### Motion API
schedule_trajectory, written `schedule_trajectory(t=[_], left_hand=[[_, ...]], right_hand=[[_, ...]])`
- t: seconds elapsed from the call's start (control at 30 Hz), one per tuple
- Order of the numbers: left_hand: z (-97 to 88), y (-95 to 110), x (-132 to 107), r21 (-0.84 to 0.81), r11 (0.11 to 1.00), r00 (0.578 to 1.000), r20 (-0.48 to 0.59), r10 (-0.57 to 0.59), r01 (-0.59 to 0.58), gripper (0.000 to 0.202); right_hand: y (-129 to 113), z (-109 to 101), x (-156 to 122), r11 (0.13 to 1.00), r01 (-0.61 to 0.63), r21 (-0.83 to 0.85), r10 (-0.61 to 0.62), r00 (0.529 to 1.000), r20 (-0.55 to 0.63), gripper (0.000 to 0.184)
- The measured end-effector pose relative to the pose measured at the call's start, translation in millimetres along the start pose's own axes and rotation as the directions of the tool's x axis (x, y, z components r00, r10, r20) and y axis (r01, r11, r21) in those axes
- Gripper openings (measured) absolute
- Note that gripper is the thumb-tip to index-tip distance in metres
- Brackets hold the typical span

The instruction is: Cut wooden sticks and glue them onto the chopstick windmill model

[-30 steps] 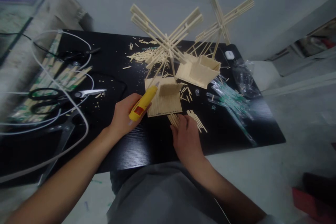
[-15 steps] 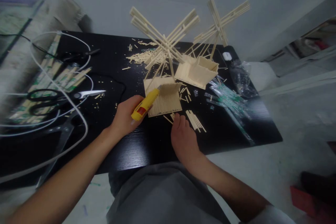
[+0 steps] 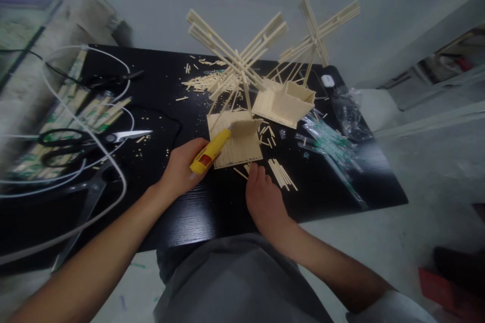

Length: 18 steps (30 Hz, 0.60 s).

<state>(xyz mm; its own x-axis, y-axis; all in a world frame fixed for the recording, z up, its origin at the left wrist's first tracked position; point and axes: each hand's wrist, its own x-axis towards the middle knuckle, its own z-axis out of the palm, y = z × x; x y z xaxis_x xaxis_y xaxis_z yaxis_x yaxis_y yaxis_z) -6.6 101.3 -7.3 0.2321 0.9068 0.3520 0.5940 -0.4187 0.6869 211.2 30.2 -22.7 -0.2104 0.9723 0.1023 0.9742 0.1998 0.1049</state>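
Observation:
A yellow glue gun (image 3: 211, 151) is gripped in my left hand (image 3: 182, 167), its nozzle slanting up to the right over the ribbed stick base (image 3: 237, 146) of the nearer windmill-like model. Crossed stick blades (image 3: 238, 55) rise on thin legs behind that base. My right hand (image 3: 265, 197) rests low by the base's front edge, fingers curled together at a few short wooden sticks (image 3: 241, 173); the fingertips partly hide what they pinch. Just right of those fingers lies a row of loose sticks (image 3: 281, 174). A second, similar model (image 3: 284, 103) stands behind to the right.
Scissors (image 3: 129, 135), white tubing (image 3: 113, 161) and bagged sticks (image 3: 71, 111) crowd the left side of the black table (image 3: 189, 217). Cut stick pieces (image 3: 204, 83) are heaped at the back. Clear plastic wrappers (image 3: 331, 141) lie on the right, near a white case (image 3: 328, 81).
My right hand has shifted very slightly left, and the small sticks at its fingertips have moved a little with it. The glue gun has barely moved.

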Motion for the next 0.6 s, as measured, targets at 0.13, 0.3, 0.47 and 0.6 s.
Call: schedule_trajectory(t=[0.13,0.3,0.47,0.6], left_hand=[[1.4,-3.8,-2.3,0.000,1.000,1.000,0.017,0.018,-0.018,0.019],[3.2,-8.1,-4.4,0.024,0.999,0.999,0.038,0.030,-0.030,0.011],[2.8,-8.6,-3.4,0.030,0.999,0.998,0.045,0.044,-0.045,0.013],[2.8,-9.9,-4.4,0.027,0.997,0.995,0.070,0.066,-0.068,0.008]], right_hand=[[4.4,0.6,-2.0,1.000,-0.013,0.017,0.013,1.000,0.003,0.044],[10.9,-8.6,0.2,0.989,-0.045,0.142,0.032,0.995,0.095,0.039],[23.4,-17.0,0.9,0.964,-0.047,0.262,0.004,0.987,0.162,0.046],[33.0,-14.6,-5.6,0.931,-0.036,0.364,-0.011,0.992,0.127,0.051]])
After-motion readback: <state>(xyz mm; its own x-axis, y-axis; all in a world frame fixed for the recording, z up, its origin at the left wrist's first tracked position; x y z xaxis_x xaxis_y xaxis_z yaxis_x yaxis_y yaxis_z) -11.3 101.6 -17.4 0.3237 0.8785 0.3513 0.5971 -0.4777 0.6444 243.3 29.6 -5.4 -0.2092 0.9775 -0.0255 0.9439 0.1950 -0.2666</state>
